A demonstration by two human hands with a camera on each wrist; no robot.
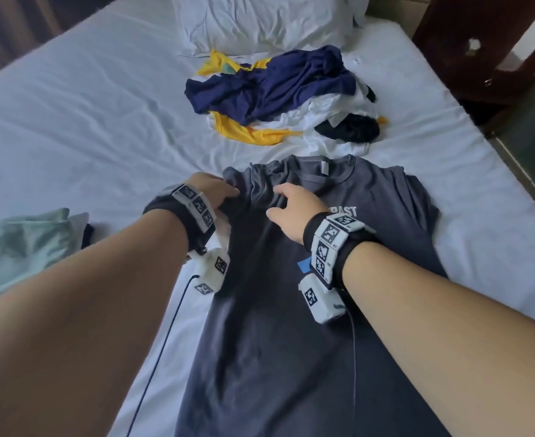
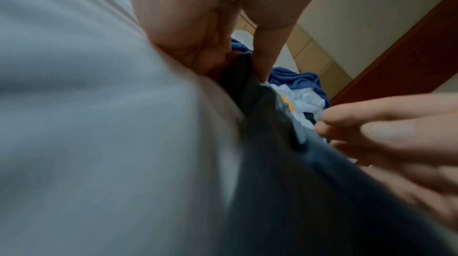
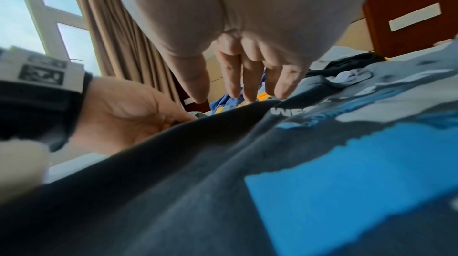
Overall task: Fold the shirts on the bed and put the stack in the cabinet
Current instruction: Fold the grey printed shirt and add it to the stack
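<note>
A rumpled white pillow [image 1: 260, 20] lies at 12 o'clock, at the head of the white sheet [image 1: 80, 99]. Beige curtains [image 3: 116, 31] hang beside a white-framed window [image 3: 37, 5] at 10 o'clock in the right wrist view. A pale green cloth [image 1: 20, 244] lies bunched at 9 o'clock. Cream wall panels [image 2: 319, 54] show at 1 o'clock in the left wrist view.

Head view high, facing down bed [image 1: 71, 99]; wrist views close, low, sharing shirt [image 1: 291, 342].

Both forearms bare, extended forward, banded at wrists. Left hand [image 1: 213, 190] pinching with thumb and curled fingers. Right hand [image 1: 294, 208] palm down, fingers [image 3: 249, 84] straight, spread.
</note>
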